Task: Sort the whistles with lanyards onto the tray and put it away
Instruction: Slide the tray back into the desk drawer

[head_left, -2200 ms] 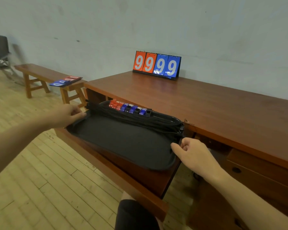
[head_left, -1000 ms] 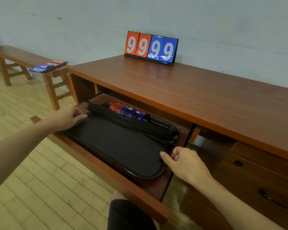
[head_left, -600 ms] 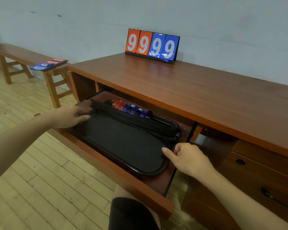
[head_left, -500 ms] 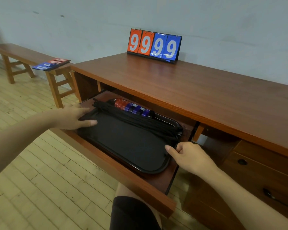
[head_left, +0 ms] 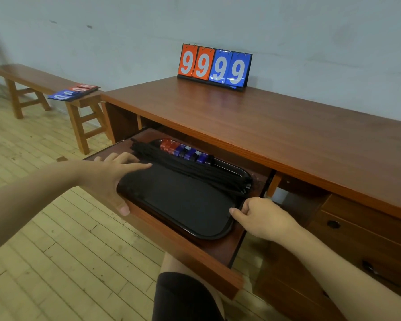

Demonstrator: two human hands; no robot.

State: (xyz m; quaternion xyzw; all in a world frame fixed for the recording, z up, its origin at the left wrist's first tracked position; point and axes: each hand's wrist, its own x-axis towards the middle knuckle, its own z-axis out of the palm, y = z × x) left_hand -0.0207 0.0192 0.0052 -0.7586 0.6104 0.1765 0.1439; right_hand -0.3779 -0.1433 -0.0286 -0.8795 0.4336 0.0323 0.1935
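1. While the tray (head_left: 183,205) lies flat in the pulled-out drawer (head_left: 188,249) under the worktop (head_left: 276,135), this reads as the putting-away step: sorting looks done and only the stowing is left.
2. Over on the left, the left hand (head_left: 109,177) lies spread and flat, fingers across the tray's left edge and thumb hooked down over the drawer's front lip; its grip is loose, grasping nothing.
3. Moving to the middle, the whistles (head_left: 185,152) sit in a neat row, red then blue, along the tray's far edge, with their black lanyards (head_left: 195,172) bundled just in front and trailing to the right end.
4. On the right, the right hand (head_left: 262,218) has fingers curled against the tray's right rim with the forefinger pointing along it; whether it pinches the rim or only touches it, I cannot tell.
5. Next move, as I judge it: let go of the tray, clear both hands and push the drawer in squarely, so no cord catches.
6. Hard to make out: the whistle count blurs, the drawer's back hides under the worktop, and the lanyard ends merge into one dark mass.
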